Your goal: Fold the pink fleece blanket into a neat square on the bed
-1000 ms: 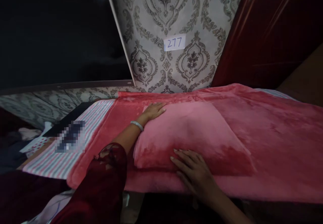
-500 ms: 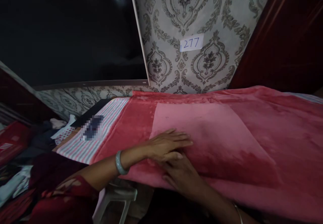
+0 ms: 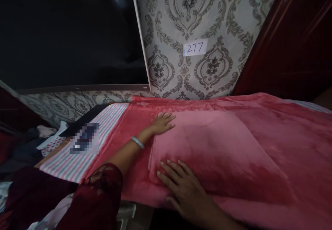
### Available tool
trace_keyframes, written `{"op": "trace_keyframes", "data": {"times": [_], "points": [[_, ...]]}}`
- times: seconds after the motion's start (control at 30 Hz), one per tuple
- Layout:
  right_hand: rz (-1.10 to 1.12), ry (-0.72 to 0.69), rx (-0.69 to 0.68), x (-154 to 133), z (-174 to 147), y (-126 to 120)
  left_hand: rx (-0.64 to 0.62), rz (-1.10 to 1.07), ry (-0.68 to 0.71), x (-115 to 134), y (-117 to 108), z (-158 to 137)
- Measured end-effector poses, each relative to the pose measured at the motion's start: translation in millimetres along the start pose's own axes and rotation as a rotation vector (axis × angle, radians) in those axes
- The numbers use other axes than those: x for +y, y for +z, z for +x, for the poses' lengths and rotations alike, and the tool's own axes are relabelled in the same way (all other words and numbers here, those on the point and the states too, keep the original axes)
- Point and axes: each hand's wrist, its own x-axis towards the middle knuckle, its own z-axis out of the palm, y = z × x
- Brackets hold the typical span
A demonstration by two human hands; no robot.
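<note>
A plush red and pink blanket [image 3: 207, 136] lies spread over the table, with a lighter folded-looking panel in its middle. My left hand [image 3: 163, 123], a bracelet on its wrist, rests on the far left corner of that panel, fingers spread. Nearer to me, my right hand [image 3: 183, 183] lies flat on the panel's near left part, its fingers apart and pointing to the far left. Neither hand grips the cloth. Under the blanket's left edge shows a striped cloth [image 3: 114, 114].
A blurred-out dark object [image 3: 85, 138] lies on the striped cloth. Behind the table hangs a large dark screen [image 3: 75, 33] beside a patterned wall with a paper label [image 3: 195, 47]. A stool [image 3: 126, 211] stands below the near edge. Clothes [image 3: 33, 136] are heaped at left.
My hands, close together before, are now apart. The left has moved away from me and to the left onto the panel's far corner; the right has flattened out on the blanket.
</note>
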Motion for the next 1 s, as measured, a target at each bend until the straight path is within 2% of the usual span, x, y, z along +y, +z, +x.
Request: {"op": "trace_keyframes", "data": {"times": [0.17,0.3,0.47,0.57,0.67,0.7,0.77,0.9,0.93,1.0], "points": [[0.001,0.009,0.001,0,-1,1,-0.021,-0.135,-0.127,-30,3,26],[0.009,0.019,-0.002,-1,-1,0,-0.012,-0.126,-0.183,-36,9,33],[0.023,0.026,0.016,1,1,3,0.016,-0.082,-0.227,-29,2,31],[0.027,0.006,0.005,0,1,0,0.06,-0.031,-0.281,-21,-13,24],[0.025,-0.02,0.013,-1,-6,-14,0.124,0.029,-0.277,-2,-31,12],[0.015,-0.026,0.031,0,-10,-21,0.133,0.046,-0.242,8,-35,8],[-0.023,-0.019,0.089,7,-21,-34,0.12,0.069,-0.083,35,-39,-1],[-0.107,0.035,0.171,32,-45,-47,0.006,0.064,0.404,95,-23,-15],[-0.12,0.05,0.164,39,-49,-47,-0.022,0.057,0.475,106,-16,-16],[-0.141,0.08,0.123,48,-56,-43,-0.057,0.05,0.523,121,-1,-17]]}}
